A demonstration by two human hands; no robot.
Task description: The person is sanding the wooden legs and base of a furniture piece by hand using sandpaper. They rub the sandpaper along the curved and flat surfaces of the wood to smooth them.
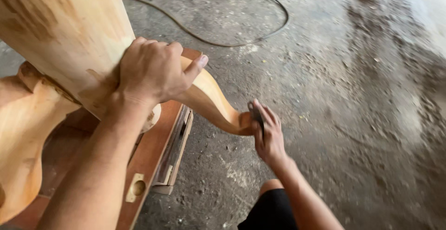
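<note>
Pale curved wooden leg, dark sanding piece pressed at tip.

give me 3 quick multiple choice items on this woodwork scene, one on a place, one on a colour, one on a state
1. Where is the left hand?
A. on the floor
B. on the curved leg
C. on the cable

2. What colour is the cable?
A. dark
B. white
C. yellow

3. The right hand is
A. flat and open
B. out of view
C. gripping a small dark piece

Answers: 1 B, the fingers wrap the top of the leg; 2 A, it lies dark on the grey floor; 3 C, the fingers pinch the piece at the leg's tip.
</note>
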